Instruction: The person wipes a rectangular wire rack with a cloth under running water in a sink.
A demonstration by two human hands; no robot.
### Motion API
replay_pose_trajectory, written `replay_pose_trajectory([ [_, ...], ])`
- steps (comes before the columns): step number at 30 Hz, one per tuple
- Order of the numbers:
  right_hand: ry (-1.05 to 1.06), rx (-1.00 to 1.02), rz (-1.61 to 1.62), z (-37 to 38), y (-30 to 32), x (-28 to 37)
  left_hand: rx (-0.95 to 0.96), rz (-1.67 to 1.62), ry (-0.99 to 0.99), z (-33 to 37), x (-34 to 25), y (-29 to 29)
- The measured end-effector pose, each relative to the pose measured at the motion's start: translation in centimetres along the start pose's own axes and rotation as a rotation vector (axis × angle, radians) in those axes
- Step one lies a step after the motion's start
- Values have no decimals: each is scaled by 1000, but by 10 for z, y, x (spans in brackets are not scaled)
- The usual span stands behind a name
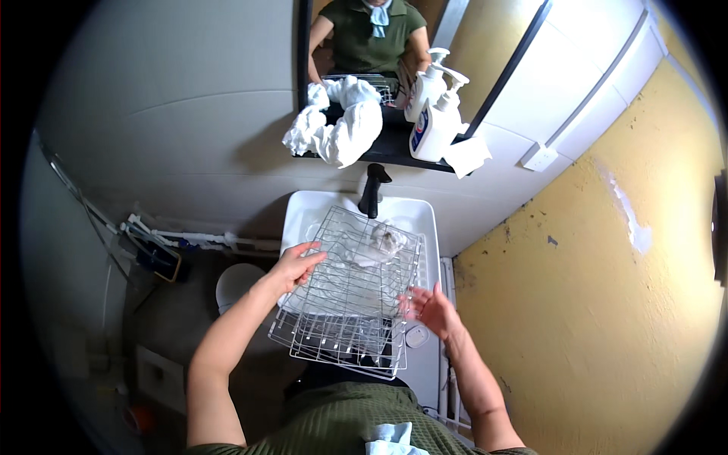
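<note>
A metal wire rack (350, 292) lies tilted across the white sink (433, 235), and at least one more wire rack (334, 353) shows beneath its near end. My left hand (292, 267) grips the upper rack's left edge, with the fingers over the wires. By the right edge, my right hand (434, 309) is slightly blurred, with its fingers apart and nothing held; whether a fingertip touches the wires I cannot tell. A crumpled whitish cloth (385, 241) shows through the mesh in the sink's far part.
The black faucet (371, 189) stands at the sink's back. Above it, a mirror shelf (394, 158) carries a bunched white cloth (353, 125), white pump bottles (436, 129) and a white paper piece (468, 155). A peeling yellow wall (576, 303) rises at right; white pipes (220, 239) run at left.
</note>
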State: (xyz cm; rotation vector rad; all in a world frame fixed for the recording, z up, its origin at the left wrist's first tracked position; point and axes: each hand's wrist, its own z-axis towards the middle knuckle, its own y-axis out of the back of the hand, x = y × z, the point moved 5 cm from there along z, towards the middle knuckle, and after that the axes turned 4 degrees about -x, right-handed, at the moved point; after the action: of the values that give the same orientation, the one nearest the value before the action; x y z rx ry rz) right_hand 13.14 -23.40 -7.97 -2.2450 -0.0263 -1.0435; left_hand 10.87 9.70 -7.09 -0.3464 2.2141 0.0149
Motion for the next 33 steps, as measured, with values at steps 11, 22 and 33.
replay_pose_trajectory([
  [11,-9,178,-515,198,-37,42,77,568,-126,-10,-74,10],
  [22,-99,284,-492,199,-21,14,-109,428,-44,-27,-83,45],
  [33,-40,-53,71,207,16,10,-182,283,5,-19,-76,39],
])
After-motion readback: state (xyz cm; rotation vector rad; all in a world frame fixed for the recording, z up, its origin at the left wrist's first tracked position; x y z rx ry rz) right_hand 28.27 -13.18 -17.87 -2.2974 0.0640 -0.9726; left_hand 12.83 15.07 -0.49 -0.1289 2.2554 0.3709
